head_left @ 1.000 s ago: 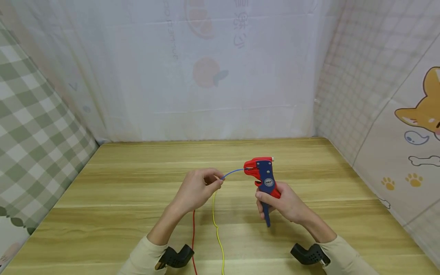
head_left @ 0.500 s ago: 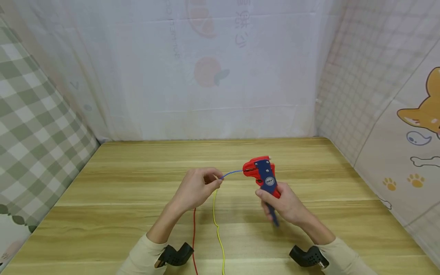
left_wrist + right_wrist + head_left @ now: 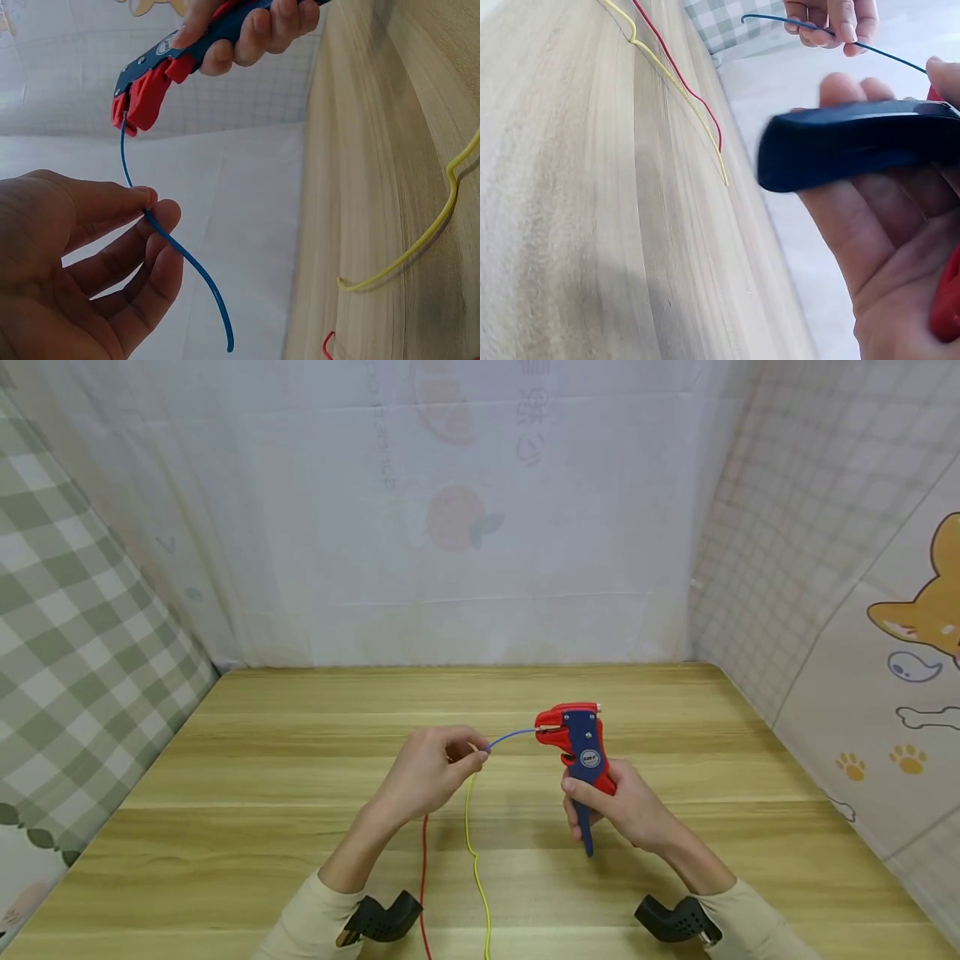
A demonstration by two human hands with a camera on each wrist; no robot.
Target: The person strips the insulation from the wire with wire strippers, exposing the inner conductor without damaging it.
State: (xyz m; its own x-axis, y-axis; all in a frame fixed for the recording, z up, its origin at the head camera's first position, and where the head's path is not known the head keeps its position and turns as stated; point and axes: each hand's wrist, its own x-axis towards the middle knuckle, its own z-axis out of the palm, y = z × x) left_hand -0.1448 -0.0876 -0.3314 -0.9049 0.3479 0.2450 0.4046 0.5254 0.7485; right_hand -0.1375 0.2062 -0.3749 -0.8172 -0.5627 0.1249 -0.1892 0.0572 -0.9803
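In the head view my left hand (image 3: 431, 777) pinches a blue wire (image 3: 513, 734) between thumb and index finger. The left wrist view shows the wire's loose tail (image 3: 214, 289) curving down past the fingertips. My right hand (image 3: 626, 802) grips a red and navy wire stripper (image 3: 587, 747) by its handles, nose toward the left. The wire's far end sits in the slot of that nose, and its tip is hidden there. Close up in the right wrist view, the navy handle (image 3: 847, 146) lies across the curled fingers.
A yellow wire (image 3: 476, 858) and a red wire (image 3: 423, 877) lie on the wooden table (image 3: 300, 710), running toward its near edge below the left hand. A pale curtain (image 3: 337, 568) hangs behind the table, with patterned cloth walls on both sides.
Half a second ago the stripper's lower handle was swung right, toward the palm, and its nose dipped; now both are back near their earlier position. The left hand has barely moved.
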